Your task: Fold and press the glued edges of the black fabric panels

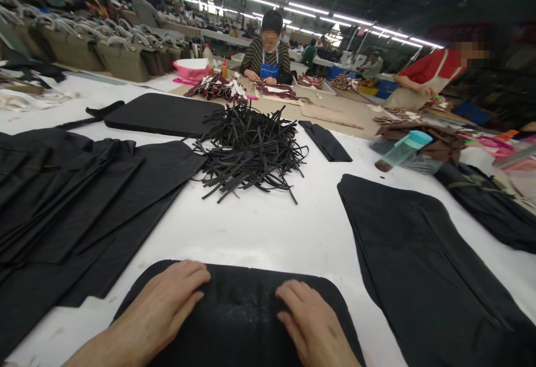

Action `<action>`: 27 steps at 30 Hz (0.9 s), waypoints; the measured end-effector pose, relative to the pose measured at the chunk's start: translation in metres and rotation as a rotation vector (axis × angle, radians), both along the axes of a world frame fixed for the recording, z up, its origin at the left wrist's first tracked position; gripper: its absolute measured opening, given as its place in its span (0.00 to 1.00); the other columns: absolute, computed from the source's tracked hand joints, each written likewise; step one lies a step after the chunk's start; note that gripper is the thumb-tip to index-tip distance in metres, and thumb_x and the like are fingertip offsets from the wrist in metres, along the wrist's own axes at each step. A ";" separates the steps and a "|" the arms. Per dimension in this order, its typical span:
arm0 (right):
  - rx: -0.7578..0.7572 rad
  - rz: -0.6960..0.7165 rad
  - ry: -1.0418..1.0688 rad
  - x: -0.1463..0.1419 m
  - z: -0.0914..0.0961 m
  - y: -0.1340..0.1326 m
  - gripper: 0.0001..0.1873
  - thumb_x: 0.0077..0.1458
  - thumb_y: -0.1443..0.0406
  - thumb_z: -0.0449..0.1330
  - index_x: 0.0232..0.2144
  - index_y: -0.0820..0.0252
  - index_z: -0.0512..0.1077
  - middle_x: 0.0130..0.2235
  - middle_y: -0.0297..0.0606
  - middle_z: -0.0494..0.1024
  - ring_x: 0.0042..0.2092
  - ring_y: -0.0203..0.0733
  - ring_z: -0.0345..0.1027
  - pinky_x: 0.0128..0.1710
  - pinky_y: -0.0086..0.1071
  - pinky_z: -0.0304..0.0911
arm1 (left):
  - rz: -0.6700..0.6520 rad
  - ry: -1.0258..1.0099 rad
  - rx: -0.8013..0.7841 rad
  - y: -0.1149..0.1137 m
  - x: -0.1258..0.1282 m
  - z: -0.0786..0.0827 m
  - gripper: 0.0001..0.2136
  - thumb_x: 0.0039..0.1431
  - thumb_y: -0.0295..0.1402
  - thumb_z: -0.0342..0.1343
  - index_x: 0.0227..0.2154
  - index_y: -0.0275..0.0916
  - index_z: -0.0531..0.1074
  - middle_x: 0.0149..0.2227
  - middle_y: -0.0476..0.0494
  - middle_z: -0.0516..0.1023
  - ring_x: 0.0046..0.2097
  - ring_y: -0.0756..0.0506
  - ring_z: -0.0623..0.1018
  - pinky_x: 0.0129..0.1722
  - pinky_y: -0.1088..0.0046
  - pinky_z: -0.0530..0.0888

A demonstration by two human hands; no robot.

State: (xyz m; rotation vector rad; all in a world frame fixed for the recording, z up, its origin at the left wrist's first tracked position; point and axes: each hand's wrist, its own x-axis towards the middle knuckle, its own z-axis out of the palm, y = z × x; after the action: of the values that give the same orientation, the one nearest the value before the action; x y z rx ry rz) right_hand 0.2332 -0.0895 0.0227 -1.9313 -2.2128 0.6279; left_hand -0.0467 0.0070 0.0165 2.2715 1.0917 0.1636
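Observation:
A black rounded pad (243,305) lies on the white table (259,233) right in front of me. My left hand (161,308) rests flat on its left part, fingers stretched forward. My right hand (312,325) presses flat on its right part, fingers together and extended. Neither hand holds anything. Beyond the pad sits a heap of thin black strips (249,146).
Stacked black fabric pieces (71,205) cover the left side; another black panel (422,266) lies at the right. A second black pad (165,113) and a folded black piece (326,141) lie further back. A teal-capped bottle (402,152) lies on its side. Other people work at far tables.

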 end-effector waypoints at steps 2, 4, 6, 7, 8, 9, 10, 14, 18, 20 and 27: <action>0.050 -0.019 -0.038 -0.015 -0.002 0.031 0.19 0.51 0.75 0.55 0.45 0.54 0.68 0.47 0.38 0.71 0.46 0.48 0.65 0.46 0.39 0.61 | -0.045 -0.008 -0.007 0.015 0.023 0.001 0.13 0.57 0.27 0.45 0.43 0.46 0.68 0.47 0.47 0.71 0.49 0.45 0.69 0.51 0.67 0.66; 0.064 -0.036 -0.079 -0.026 -0.005 0.049 0.21 0.49 0.76 0.57 0.45 0.56 0.68 0.47 0.39 0.71 0.46 0.49 0.63 0.45 0.40 0.60 | -0.067 0.003 -0.002 0.023 0.038 -0.001 0.15 0.56 0.25 0.45 0.45 0.44 0.67 0.47 0.46 0.70 0.49 0.44 0.68 0.51 0.64 0.66; 0.057 -0.035 -0.097 -0.031 -0.008 0.058 0.18 0.49 0.75 0.59 0.43 0.56 0.69 0.44 0.39 0.71 0.44 0.48 0.63 0.44 0.39 0.59 | -0.076 0.015 0.004 0.025 0.046 -0.006 0.15 0.56 0.24 0.45 0.45 0.43 0.67 0.45 0.44 0.70 0.47 0.43 0.68 0.49 0.61 0.67; 0.051 -0.032 -0.090 -0.031 -0.009 0.060 0.16 0.50 0.74 0.60 0.42 0.57 0.69 0.42 0.38 0.72 0.43 0.48 0.63 0.43 0.38 0.59 | -0.075 0.013 0.003 0.025 0.048 -0.008 0.15 0.57 0.24 0.44 0.44 0.42 0.67 0.43 0.44 0.70 0.46 0.42 0.68 0.48 0.61 0.67; 0.042 -0.032 -0.073 -0.030 -0.011 0.061 0.14 0.50 0.73 0.61 0.40 0.57 0.70 0.40 0.37 0.72 0.42 0.47 0.63 0.42 0.37 0.58 | -0.072 0.006 0.000 0.025 0.049 -0.009 0.14 0.57 0.24 0.43 0.44 0.42 0.67 0.42 0.44 0.70 0.45 0.42 0.68 0.47 0.60 0.67; 0.027 -0.033 -0.049 -0.029 -0.012 0.062 0.11 0.51 0.71 0.61 0.38 0.57 0.70 0.38 0.36 0.73 0.41 0.45 0.64 0.41 0.36 0.58 | -0.068 -0.003 -0.006 0.025 0.049 -0.010 0.14 0.58 0.24 0.42 0.43 0.41 0.68 0.41 0.44 0.70 0.44 0.42 0.68 0.46 0.60 0.67; 0.007 -0.035 -0.024 -0.028 -0.012 0.063 0.08 0.51 0.70 0.62 0.36 0.57 0.70 0.36 0.34 0.73 0.40 0.44 0.64 0.40 0.34 0.57 | -0.065 -0.013 -0.012 0.026 0.050 -0.010 0.14 0.59 0.24 0.41 0.42 0.41 0.68 0.39 0.44 0.69 0.43 0.42 0.68 0.45 0.61 0.67; -0.068 -0.011 0.050 -0.025 -0.006 0.065 0.05 0.52 0.67 0.63 0.27 0.57 0.69 0.31 0.31 0.71 0.37 0.40 0.63 0.38 0.30 0.56 | -0.055 -0.045 -0.025 0.027 0.050 -0.008 0.12 0.60 0.26 0.40 0.37 0.41 0.68 0.39 0.44 0.68 0.43 0.44 0.68 0.44 0.64 0.68; -0.019 0.043 0.104 -0.025 0.004 0.065 0.07 0.54 0.71 0.60 0.27 0.58 0.66 0.35 0.31 0.70 0.39 0.37 0.61 0.38 0.28 0.55 | -0.059 -0.130 -0.057 0.026 0.048 -0.006 0.11 0.62 0.29 0.41 0.41 0.42 0.67 0.46 0.45 0.68 0.47 0.46 0.68 0.49 0.67 0.66; 0.023 0.045 0.089 -0.025 0.005 0.065 0.07 0.56 0.72 0.58 0.28 0.58 0.66 0.35 0.31 0.70 0.38 0.37 0.62 0.37 0.27 0.55 | -0.029 -0.115 -0.084 0.027 0.046 -0.006 0.12 0.62 0.34 0.44 0.46 0.43 0.66 0.44 0.45 0.71 0.45 0.45 0.70 0.47 0.66 0.67; 0.178 0.022 -0.168 -0.024 -0.005 0.074 0.06 0.58 0.69 0.57 0.28 0.57 0.67 0.31 0.33 0.72 0.34 0.39 0.65 0.33 0.30 0.52 | -0.010 -0.014 -0.118 0.041 0.047 -0.004 0.12 0.60 0.36 0.45 0.26 0.41 0.69 0.26 0.50 0.72 0.31 0.48 0.71 0.32 0.73 0.64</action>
State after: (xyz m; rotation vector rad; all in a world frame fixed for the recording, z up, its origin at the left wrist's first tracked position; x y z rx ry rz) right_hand 0.2095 -0.0151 0.0174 -1.9354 -2.3010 0.2682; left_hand 0.0003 0.0482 0.0130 2.1676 1.0547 0.1078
